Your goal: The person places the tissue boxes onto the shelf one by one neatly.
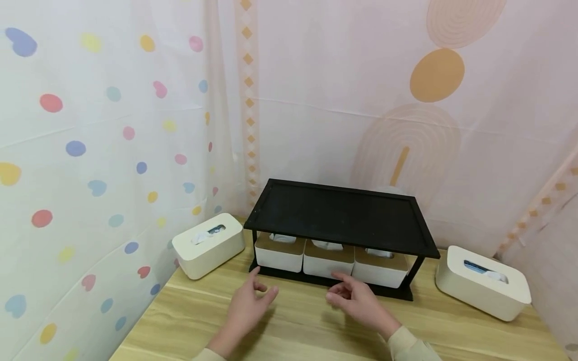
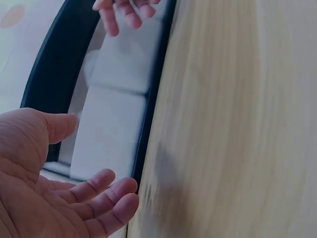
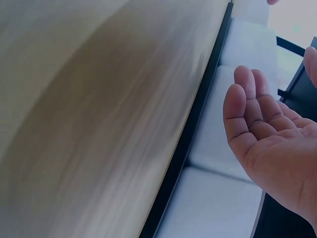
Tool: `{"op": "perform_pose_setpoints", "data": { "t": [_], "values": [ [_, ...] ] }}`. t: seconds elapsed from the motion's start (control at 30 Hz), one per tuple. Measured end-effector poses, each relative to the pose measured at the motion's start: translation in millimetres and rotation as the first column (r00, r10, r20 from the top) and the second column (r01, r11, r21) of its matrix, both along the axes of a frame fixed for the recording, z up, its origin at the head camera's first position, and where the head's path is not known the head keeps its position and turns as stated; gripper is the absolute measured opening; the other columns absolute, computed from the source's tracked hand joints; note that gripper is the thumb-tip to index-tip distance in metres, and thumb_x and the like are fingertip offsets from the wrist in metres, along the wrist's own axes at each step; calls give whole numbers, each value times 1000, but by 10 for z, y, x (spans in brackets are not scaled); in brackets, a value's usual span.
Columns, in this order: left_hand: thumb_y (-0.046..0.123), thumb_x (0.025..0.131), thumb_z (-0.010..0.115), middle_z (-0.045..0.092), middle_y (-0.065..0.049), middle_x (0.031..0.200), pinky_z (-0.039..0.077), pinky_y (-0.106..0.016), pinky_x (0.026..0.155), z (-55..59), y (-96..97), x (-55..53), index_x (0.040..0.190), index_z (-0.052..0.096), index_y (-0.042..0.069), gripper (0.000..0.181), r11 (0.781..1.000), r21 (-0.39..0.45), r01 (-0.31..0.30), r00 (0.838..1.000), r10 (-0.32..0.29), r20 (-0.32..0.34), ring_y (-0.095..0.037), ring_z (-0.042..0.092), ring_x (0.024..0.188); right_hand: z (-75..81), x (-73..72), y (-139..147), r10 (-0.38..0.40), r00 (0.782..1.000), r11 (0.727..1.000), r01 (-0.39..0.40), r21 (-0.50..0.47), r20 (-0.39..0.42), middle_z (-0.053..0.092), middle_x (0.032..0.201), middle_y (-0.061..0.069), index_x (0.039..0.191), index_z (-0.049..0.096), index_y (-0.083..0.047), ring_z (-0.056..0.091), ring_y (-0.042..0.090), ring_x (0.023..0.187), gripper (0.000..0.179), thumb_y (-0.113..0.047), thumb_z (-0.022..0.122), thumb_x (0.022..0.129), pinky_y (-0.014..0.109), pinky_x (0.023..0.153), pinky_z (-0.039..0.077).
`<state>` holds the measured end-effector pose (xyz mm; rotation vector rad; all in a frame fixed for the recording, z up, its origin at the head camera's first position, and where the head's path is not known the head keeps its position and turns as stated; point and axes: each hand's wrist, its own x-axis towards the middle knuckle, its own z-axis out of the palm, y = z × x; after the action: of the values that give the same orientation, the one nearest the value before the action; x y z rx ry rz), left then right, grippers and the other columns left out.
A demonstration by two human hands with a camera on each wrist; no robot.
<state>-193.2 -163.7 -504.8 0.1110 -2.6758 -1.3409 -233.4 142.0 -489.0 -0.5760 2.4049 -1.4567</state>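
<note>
Both hands are loosely open, thumbs standing apart from the fingers: the left hand (image 1: 250, 303) is in front of the rack's near left corner, and the right hand (image 1: 356, 302) is farther along its front edge. Just ahead of the left hand and slightly to its right is the left box (image 1: 279, 257), white-sided with a brown top. The middle box (image 1: 326, 265) is directly beyond the right hand's fingertips; whether they touch it cannot be told. The right box (image 1: 379, 274) lies ahead of that hand and a little to its right. White tissue (image 1: 328, 245) shows at each top. All three stand side by side on the lower level of the black rack (image 1: 338, 213), its upper panel beyond both hands. Farther out, a cream box (image 1: 209, 255) lies ahead and left of the left hand, another cream box (image 1: 478, 293) well right of the right hand. Beneath both hands spreads the wood-grain table (image 1: 298, 333); beyond them hang a dotted cloth (image 1: 108, 165) and a pale pink cloth (image 1: 316, 125).
</note>
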Motion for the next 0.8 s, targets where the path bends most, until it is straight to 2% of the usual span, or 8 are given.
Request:
{"op": "perform_pose_setpoints", "data": {
  "t": [0.2,0.33,0.4,0.5,0.57,0.6,0.7,0.8],
  "values": [
    [40,99,76,69,-31,130,63,-52,89,64,-412,125,163,26,-10,95,993,51,-107,992,103,68,-41,76,106,-26,-26,-214,31,999,999,-31,-19,-9,77,118,6,158,45,4,74,19,93,72,-36,72,104,25,74,57],
    [39,101,74,55,-41,145,62,-54,92,78,-666,120,162,18,-16,99,987,33,-155,985,152,84,-50,71,114,-57,-32,-298,49,999,998,-50,-26,-9,77,117,6,157,46,4,73,16,92,69,-33,72,105,24,74,57],
    [41,101,75,43,-45,154,58,-60,101,82,-777,79,162,13,-18,105,986,5,-169,982,168,88,-55,65,123,-70,-25,-323,55,998,998,-55,-30,-11,76,116,5,157,47,3,73,18,93,68,-32,72,105,24,74,57],
    [51,97,77,21,-48,164,42,-72,114,118,-923,-22,165,3,-15,120,978,-38,-206,974,209,84,-64,44,141,-75,-17,-353,59,998,998,-59,-26,-11,76,116,4,157,48,1,73,17,93,66,-31,72,105,24,74,57],
    [57,94,79,16,-50,164,36,-75,117,170,-1005,-83,164,2,-16,127,967,-71,-246,966,251,64,-67,35,144,-78,-15,-368,67,998,998,-67,-19,-13,76,117,4,157,48,0,71,13,92,66,-32,72,105,24,75,56],
    [59,92,79,16,-51,162,35,-76,117,203,-1039,-107,164,4,-16,128,959,-92,-269,960,275,52,-68,32,144,-81,-16,-376,72,997,997,-72,-17,-14,77,117,3,157,48,0,70,11,92,65,-32,71,105,24,75,56],
    [58,89,83,26,-50,154,40,-74,112,304,-1140,-186,159,18,-20,123,928,-181,-325,945,326,-20,-64,39,137,-77,-17,-387,79,996,997,-79,-9,-28,77,116,2,157,49,1,68,7,90,66,-33,72,105,23,74,55],
    [52,87,86,35,-48,147,39,-73,110,377,-1289,-340,152,30,-23,115,896,-326,-303,953,286,-100,-62,38,132,-80,-22,-386,72,996,997,-72,-2,-49,77,114,2,156,50,2,67,6,89,65,-32,72,105,23,74,54]
  ]
}}
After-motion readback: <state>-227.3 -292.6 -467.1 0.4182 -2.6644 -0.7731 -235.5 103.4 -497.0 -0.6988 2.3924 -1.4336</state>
